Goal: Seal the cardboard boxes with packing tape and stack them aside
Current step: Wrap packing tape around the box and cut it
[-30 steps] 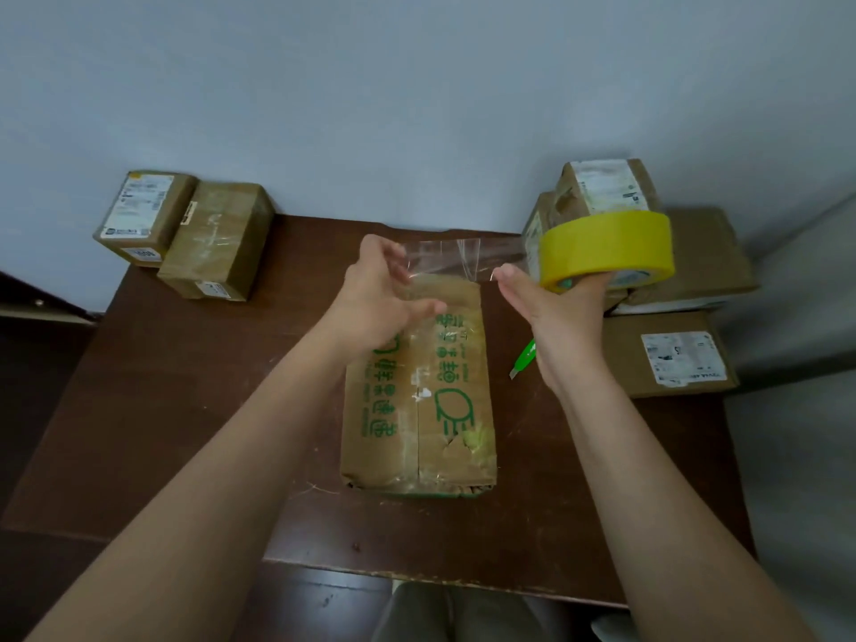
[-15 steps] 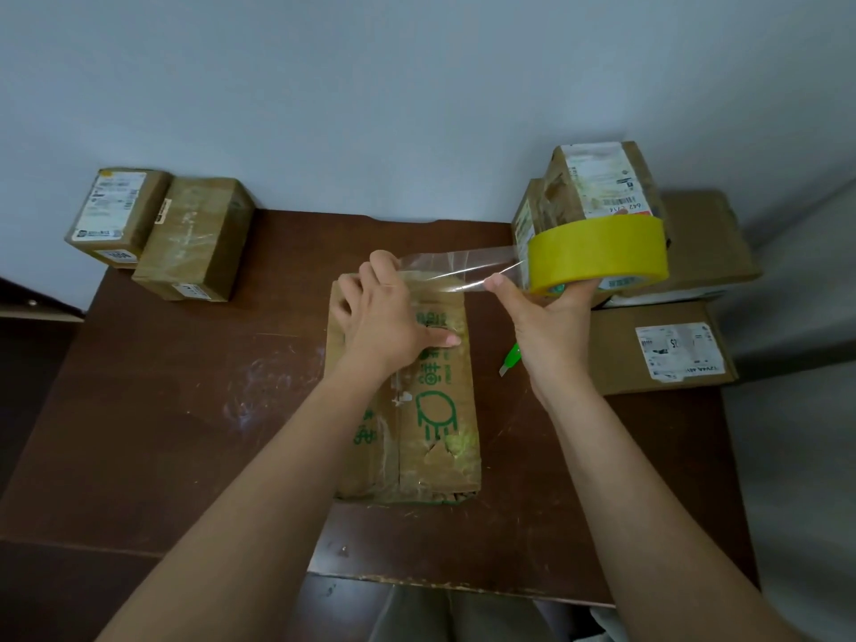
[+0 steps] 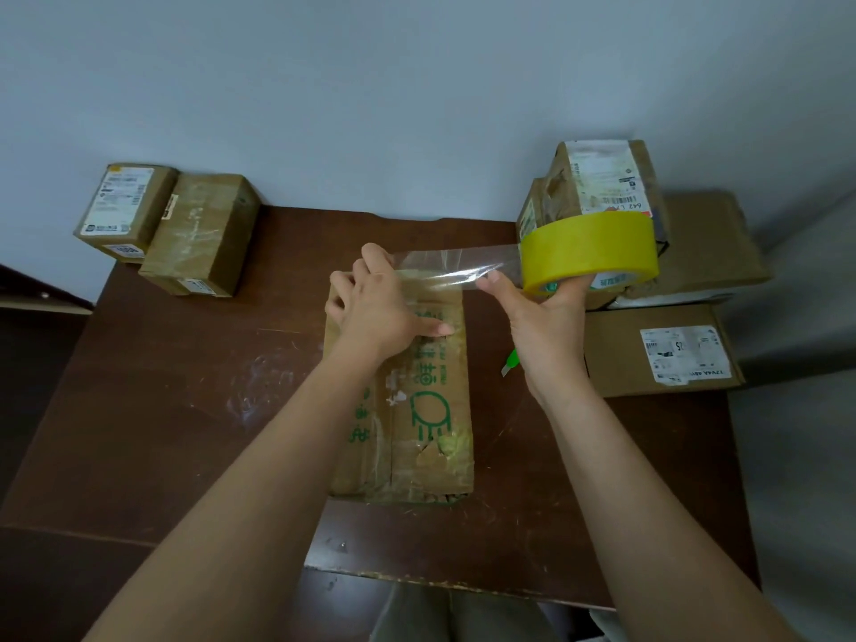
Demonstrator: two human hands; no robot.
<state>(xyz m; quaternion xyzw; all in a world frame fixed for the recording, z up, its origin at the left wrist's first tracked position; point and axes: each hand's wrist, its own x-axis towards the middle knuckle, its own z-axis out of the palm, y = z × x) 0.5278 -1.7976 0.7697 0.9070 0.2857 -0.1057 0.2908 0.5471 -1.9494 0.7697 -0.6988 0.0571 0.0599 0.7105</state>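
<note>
The box (image 3: 407,391) being sealed sits dead centre of the frame on the dark brown counter (image 3: 185,410), long side running away from the camera, green print on top. It looks like thin, tired cardboard: creased, scuffed, a torn patch near the lower right corner. My guess is it's light and a bit squashy, so press gently on the flaps and lift it from the two long sides with flat palms, not by a corner.

The tape roll (image 3: 590,252) is the fat yellow one, right of centre and a bit above the box's far end. The right hand (image 3: 546,326) grips it from below, fingers (image 3: 574,289) curled up into the core, thumb sticking out left under the tape. The roll itself is stiff and easy to hold. The clear strip (image 3: 456,268) pulled off it is the fussy bit: floppy, sticky, already wrinkling, and it'll fold onto itself if it goes slack.

The left hand (image 3: 380,312) is at the far end of the box. Its fingers pinch the free end of the strip right at the box's far edge, thumb lying flat across the top pointing right. So the strip spans between the two hands, stretched across the far end of the box and just above it. I can't tell whether the end has actually stuck down yet.

More boxes are piled at upper left (image 3: 171,229) and along the right side (image 3: 657,349).
</note>
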